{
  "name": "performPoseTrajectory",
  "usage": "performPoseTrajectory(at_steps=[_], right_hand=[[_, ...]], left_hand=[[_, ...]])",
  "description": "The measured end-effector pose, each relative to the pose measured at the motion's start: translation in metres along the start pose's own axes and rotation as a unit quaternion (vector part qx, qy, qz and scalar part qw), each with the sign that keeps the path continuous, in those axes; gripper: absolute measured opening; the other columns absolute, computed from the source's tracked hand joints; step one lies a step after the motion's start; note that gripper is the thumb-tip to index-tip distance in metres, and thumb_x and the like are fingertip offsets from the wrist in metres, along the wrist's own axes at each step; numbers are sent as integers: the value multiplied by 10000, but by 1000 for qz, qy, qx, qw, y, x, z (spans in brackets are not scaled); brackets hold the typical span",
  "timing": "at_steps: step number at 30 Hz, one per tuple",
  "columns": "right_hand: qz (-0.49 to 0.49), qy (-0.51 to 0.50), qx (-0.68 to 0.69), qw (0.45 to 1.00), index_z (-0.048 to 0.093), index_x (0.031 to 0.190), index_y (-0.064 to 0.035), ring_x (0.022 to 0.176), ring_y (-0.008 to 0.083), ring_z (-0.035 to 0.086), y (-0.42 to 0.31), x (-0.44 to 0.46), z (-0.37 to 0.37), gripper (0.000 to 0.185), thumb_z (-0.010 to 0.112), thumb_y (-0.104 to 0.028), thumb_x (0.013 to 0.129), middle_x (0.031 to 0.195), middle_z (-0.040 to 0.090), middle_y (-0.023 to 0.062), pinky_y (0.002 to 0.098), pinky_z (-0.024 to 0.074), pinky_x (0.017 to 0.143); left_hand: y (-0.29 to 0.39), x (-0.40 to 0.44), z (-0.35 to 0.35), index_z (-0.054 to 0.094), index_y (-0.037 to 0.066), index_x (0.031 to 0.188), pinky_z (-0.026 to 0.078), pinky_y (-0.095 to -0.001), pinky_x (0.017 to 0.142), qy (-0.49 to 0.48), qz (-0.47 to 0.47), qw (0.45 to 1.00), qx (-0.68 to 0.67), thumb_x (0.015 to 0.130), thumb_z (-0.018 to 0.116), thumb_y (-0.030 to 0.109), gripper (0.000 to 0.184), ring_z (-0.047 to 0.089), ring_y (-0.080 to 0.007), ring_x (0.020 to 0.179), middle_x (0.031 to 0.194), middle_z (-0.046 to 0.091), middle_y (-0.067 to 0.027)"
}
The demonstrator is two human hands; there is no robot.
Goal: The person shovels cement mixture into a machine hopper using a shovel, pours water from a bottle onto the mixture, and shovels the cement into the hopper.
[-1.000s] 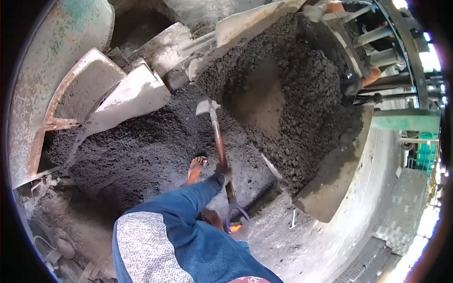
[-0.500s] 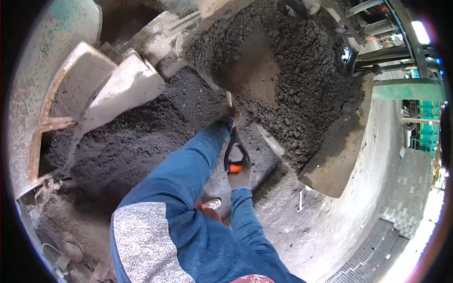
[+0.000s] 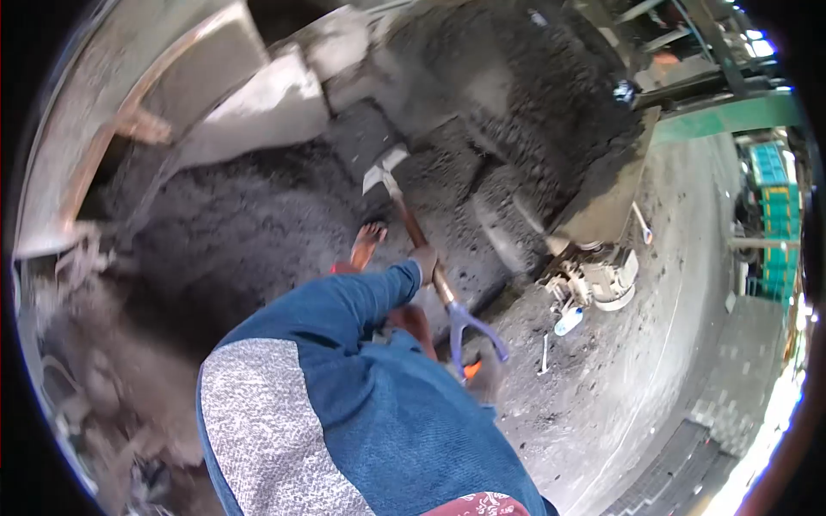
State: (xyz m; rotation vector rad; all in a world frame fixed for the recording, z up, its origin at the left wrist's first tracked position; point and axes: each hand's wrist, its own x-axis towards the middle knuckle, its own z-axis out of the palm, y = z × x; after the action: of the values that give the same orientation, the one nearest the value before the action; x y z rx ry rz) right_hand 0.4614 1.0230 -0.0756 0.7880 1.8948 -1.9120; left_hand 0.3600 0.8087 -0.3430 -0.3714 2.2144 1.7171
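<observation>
Across the middle of the head view lies a shovel (image 3: 413,225), its pale metal blade pointing away from me over dark, damp, grainy material (image 3: 249,215). My left hand (image 3: 423,263) is closed around the wooden shaft at about its middle. At the near end, my right hand (image 3: 488,378) is wrapped on the purple handle's orange grip, somewhat blurred by motion. The blade rests on or just above the dark material; I cannot tell which. Beyond it rises a larger dark heap (image 3: 542,95). My bare foot (image 3: 372,232) shows left of the shaft.
Light slabs (image 3: 267,107) and a rusty-edged metal piece (image 3: 142,125) border the left. On the right are a board (image 3: 607,202), a motor-like machine (image 3: 607,279), a plastic bottle (image 3: 569,322) and a green beam (image 3: 727,118). A teal-green vehicle (image 3: 777,224) stands farther off.
Both hands have drawn the shovel back toward me and to the right, so its blade and shaft now show. My view has shifted, bringing the machine and bottle into sight.
</observation>
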Motion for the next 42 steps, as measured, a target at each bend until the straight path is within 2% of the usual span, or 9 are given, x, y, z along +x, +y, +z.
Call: performPoseTrajectory(at_steps=[3, 10, 15, 16, 18, 22, 28, 33, 42], right_hand=[[-87, -46, -180, 979, 626, 907, -28, 564, 103, 548, -52, -44, 17, 125, 692, -119, 852, 672, 577, 2, 266, 438, 508], [-420, -288, -324, 798, 625, 1026, -37, 819, 153, 641, -53, -47, -6, 210, 701, -192, 905, 1029, 653, 42, 316, 528, 715], [47, -481, -174, 858, 651, 1081, -54, 867, 153, 657, 46, -25, 94, 309, 566, -339, 995, 1049, 676, 93, 311, 558, 770], [274, -472, -29, 837, 657, 1077, -64, 824, 158, 664, 92, 0, 115, 320, 564, -357, 988, 1002, 684, 90, 309, 565, 751], [400, -504, -50, 764, 642, 1001, -93, 755, 174, 649, 105, -8, 135, 278, 589, -360, 944, 875, 660, 50, 323, 571, 723], [417, -344, -28, 841, 589, 836, -119, 750, 213, 641, 191, 8, 149, 92, 653, -182, 856, 794, 635, 36, 355, 573, 763], [171, -333, -145, 916, 556, 949, -60, 746, 269, 618, 227, -100, 146, 180, 667, -138, 830, 831, 588, 99, 430, 567, 732], [151, -400, -195, 883, 549, 979, -43, 739, 271, 614, 264, -184, 164, 215, 698, -115, 841, 836, 585, 102, 432, 559, 692], [298, -449, -515, 667, 562, 899, -62, 603, 274, 605, 455, -275, 85, 147, 677, -108, 819, 718, 562, 82, 417, 539, 557]], left_hand=[[60, -69, -10, 577, 30, 778, 528, -484, 609, 188, -284, 733, -589, 819, 639, 207, 192, 596, -335, 613, 699, 597, -154], [68, -191, -35, 578, 46, 752, 525, -435, 547, 124, -234, 626, -733, 862, 617, 189, 185, 597, -275, 579, 668, 607, -121], [153, -327, -58, 593, 44, 781, 536, -395, 605, 27, -146, 621, -769, 880, 608, 241, 222, 615, -248, 607, 695, 622, -101], [149, -345, -53, 599, 50, 786, 545, -399, 644, 8, -119, 611, -783, 872, 614, 241, 210, 628, -249, 644, 716, 630, -100], [128, -410, -32, 621, 37, 980, 543, -355, 765, 97, 11, 711, -697, 947, 586, 270, 238, 647, -205, 810, 874, 663, -93], [107, -577, -19, 609, 13, 1138, 538, -328, 840, 325, 60, 712, -620, 987, 573, 321, 345, 654, -183, 924, 989, 679, -97], [117, -796, 76, 571, -40, 1115, 542, -387, 883, 519, 81, 644, -556, 914, 648, 296, 399, 662, -257, 935, 984, 655, -170], [64, -831, 173, 571, -8, 1085, 544, -382, 684, 611, 30, 424, -668, 866, 597, 125, 257, 640, -280, 727, 871, 626, -128], [-43, -775, 421, 517, 217, 766, 356, -391, 569, 667, -178, -70, -721, 886, 542, 688, 486, 381, -135, 553, 631, 406, 49]])
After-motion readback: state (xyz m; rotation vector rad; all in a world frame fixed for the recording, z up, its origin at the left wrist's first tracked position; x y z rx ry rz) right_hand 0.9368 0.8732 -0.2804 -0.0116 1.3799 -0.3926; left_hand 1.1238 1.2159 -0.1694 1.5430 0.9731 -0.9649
